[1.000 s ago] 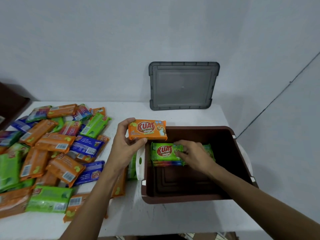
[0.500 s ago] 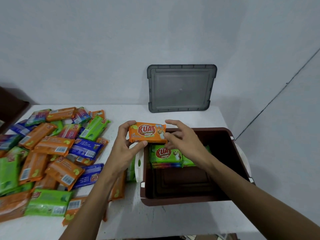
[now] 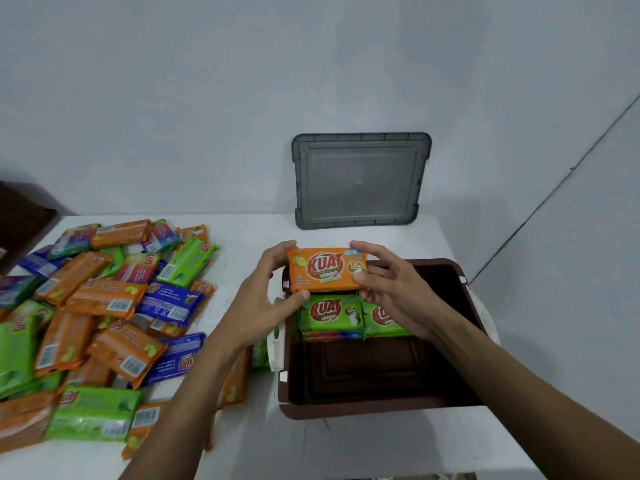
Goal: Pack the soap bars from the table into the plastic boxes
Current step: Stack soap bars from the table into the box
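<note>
Soap in hand: An orange-wrapped rectangular soap bar [image 3: 325, 270] was held in the air between both hands, clear of the table.
Position: It hung over the far left corner of a brown rectangular plastic box [image 3: 363, 410], above the rim and just beyond the bars already inside.
Heading: Its long axis ran left to right across the view. The printed face was tipped toward the wearer, with the lettering upright.
Left hand: The left hand [image 3: 263, 299] pinched the bar's left end, thumb at the near edge and fingers curled over the far corner.
Right hand: The right hand [image 3: 394, 292] pinched the right end, thumb on the near corner and forefinger over the top.
Box: Two green-wrapped soap bars [image 3: 330, 313] lay flat, side by side, against the far wall. A multicoloured wrapper edge showed beneath the left one, and the near half of the floor was bare.
Progress: Packing looked barely begun, with a few bars in, one poised above and most of the box unfilled.
Left to do: A heap of wrapped soap bars [image 3: 104, 323], orange, green and blue, sprawled across the left of the white table [image 3: 346, 445]. Only one box was in sight.
Backdrop: A grey rectangular plastic lid [image 3: 360, 181] leaned upright against the pale wall behind the box.
</note>
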